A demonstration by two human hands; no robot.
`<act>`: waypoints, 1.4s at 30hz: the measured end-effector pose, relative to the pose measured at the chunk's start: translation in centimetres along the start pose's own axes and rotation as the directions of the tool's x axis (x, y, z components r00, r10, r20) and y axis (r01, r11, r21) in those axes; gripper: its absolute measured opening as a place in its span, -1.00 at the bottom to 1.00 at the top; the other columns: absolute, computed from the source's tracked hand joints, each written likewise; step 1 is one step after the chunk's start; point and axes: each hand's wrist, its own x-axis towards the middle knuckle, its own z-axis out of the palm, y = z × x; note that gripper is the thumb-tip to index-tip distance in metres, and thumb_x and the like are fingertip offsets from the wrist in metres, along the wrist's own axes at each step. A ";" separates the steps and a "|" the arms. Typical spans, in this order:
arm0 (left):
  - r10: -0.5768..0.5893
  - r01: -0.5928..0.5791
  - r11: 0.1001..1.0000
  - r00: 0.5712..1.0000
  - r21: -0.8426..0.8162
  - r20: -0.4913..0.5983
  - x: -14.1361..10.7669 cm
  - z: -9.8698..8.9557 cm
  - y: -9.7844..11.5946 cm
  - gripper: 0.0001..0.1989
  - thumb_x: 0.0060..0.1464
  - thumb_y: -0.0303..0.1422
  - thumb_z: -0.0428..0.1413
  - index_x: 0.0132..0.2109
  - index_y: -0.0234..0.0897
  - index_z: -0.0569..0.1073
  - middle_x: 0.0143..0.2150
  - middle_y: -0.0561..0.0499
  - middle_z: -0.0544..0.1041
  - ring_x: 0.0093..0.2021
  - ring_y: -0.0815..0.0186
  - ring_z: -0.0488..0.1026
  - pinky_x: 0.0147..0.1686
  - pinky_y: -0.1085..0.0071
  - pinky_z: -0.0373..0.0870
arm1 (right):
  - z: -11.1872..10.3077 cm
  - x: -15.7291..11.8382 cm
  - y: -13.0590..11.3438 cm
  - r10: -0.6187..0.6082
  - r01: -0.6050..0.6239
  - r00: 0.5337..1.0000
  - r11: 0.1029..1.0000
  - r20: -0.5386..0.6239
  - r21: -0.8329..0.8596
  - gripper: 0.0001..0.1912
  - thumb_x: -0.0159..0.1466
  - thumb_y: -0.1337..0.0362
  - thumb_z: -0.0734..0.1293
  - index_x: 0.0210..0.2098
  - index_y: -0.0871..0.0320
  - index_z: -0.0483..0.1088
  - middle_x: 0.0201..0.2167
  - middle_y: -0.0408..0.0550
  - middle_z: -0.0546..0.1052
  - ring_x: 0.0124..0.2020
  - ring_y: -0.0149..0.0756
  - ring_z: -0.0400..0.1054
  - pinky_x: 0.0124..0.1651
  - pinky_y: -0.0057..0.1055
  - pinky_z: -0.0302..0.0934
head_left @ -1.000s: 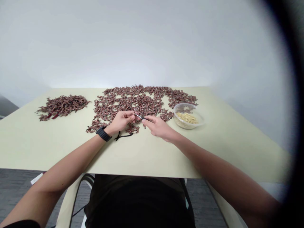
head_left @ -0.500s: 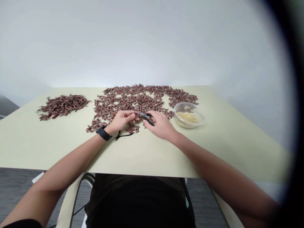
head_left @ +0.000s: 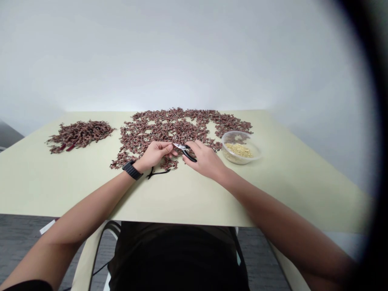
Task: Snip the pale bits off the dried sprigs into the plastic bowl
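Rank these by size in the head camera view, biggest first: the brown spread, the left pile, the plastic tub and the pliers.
1. Brown spread
2. Left pile
3. Plastic tub
4. Pliers, smallest even though they are held nearer the camera

Heads up, the big scattered pile (head_left: 163, 129) sits just left of the plastic tub (head_left: 241, 147), with the right hand (head_left: 206, 159) between them, and a smaller pile (head_left: 80, 135) lies further left. Toward you from the tub, it's bare bench (head_left: 281, 190), so there's easy hand room.
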 end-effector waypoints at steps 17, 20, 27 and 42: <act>0.001 -0.002 1.000 1.000 0.010 0.025 0.1 -0.1 -0.5 -0.49 0.25 0.02 0.15 -0.17 -0.43 0.65 -0.22 -0.24 0.65 -0.34 0.31 0.47 -0.29 0.39 0.41 | 0.0 0.1 0.0 -0.005 0.005 1.000 1.000 -0.001 -0.007 -0.65 0.40 0.13 0.28 0.13 0.08 0.36 -0.07 0.08 0.45 -0.16 -0.13 0.41 -0.15 -0.28 0.22; 0.013 -0.014 0.999 1.000 0.032 0.013 0.2 -0.3 -1.0 -0.50 0.24 0.00 0.16 -0.13 -0.43 0.65 -0.27 -0.20 0.62 -0.32 0.28 0.48 -0.29 0.39 0.40 | 0.4 0.2 -0.1 0.021 -0.019 1.000 0.992 -0.019 0.126 -0.69 0.37 0.13 0.30 0.06 0.10 0.40 -0.15 0.03 0.47 -0.19 -0.18 0.36 -0.16 -0.30 0.19; 0.048 -0.046 0.996 0.998 0.071 -0.028 0.1 -0.4 -1.1 -0.51 0.19 0.00 0.21 -0.08 -0.40 0.64 -0.28 -0.11 0.59 -0.34 0.31 0.45 -0.31 0.43 0.36 | 0.6 0.7 -0.7 0.203 -0.547 0.836 0.397 0.510 0.737 -0.64 0.37 -0.07 0.27 -0.19 0.13 0.40 -0.47 -0.21 0.19 -0.54 -0.45 -0.06 -0.54 -0.48 -0.16; 0.001 0.000 1.000 1.000 0.030 -0.031 0.1 0.0 -0.7 -0.49 0.23 0.02 0.17 -0.13 -0.41 0.65 -0.22 -0.20 0.65 -0.35 0.31 0.46 -0.29 0.40 0.40 | 0.4 0.4 0.1 0.083 -0.073 0.996 0.974 -0.038 0.213 -0.67 0.33 0.08 0.33 0.01 0.10 0.41 -0.23 -0.01 0.49 -0.23 -0.19 0.35 -0.14 -0.29 0.19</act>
